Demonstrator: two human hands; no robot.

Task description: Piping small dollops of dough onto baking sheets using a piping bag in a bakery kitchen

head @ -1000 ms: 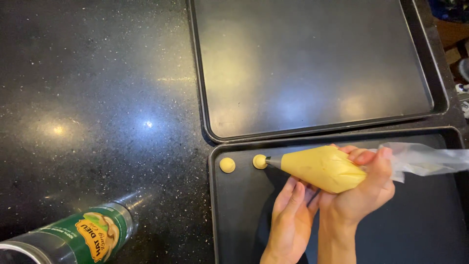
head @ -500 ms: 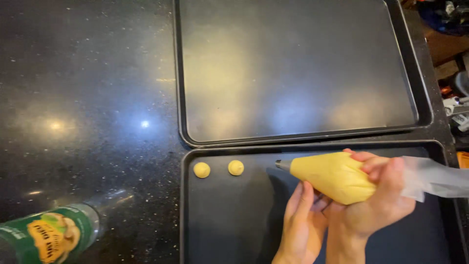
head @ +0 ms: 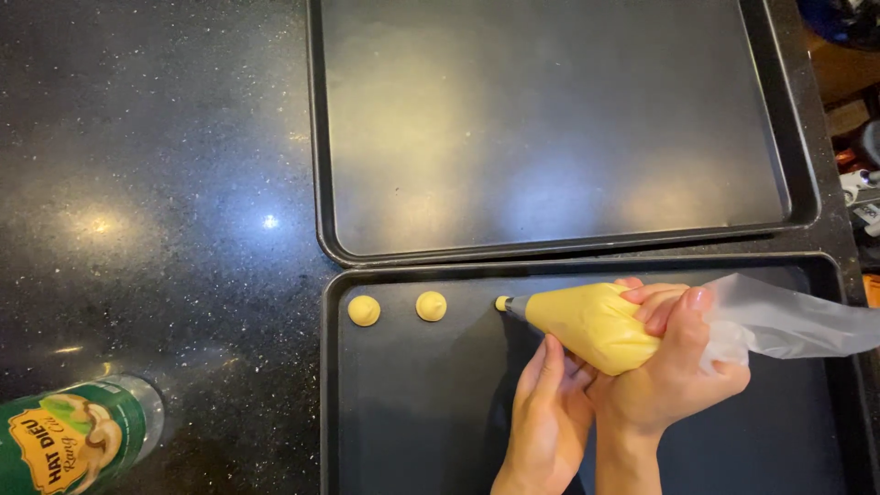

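the right hand [head: 674, 367] was wrapped around the wide end of a piping bag [head: 591, 323] full of yellow dough, fingers [head: 655, 302] curled over its top and the thumb [head: 692, 307] pressed where the clear plastic tail twisted off to the right. the left hand [head: 545, 412] lay under the bag with its fingers straight and together, touching the underside near the narrow end, closed on nothing. the bag pointed left, its tip [head: 503, 302] just above the near baking tray [head: 335, 403], a bit of dough at the nozzle. two piped dough mounds [head: 364, 310] [head: 431, 305] sat in a row left of the tip. a second dark tray [head: 550, 128] lay beyond, touching the near one. a green-labelled can [head: 73, 440] lay on the black speckled counter [head: 156, 183], well apart to the left.
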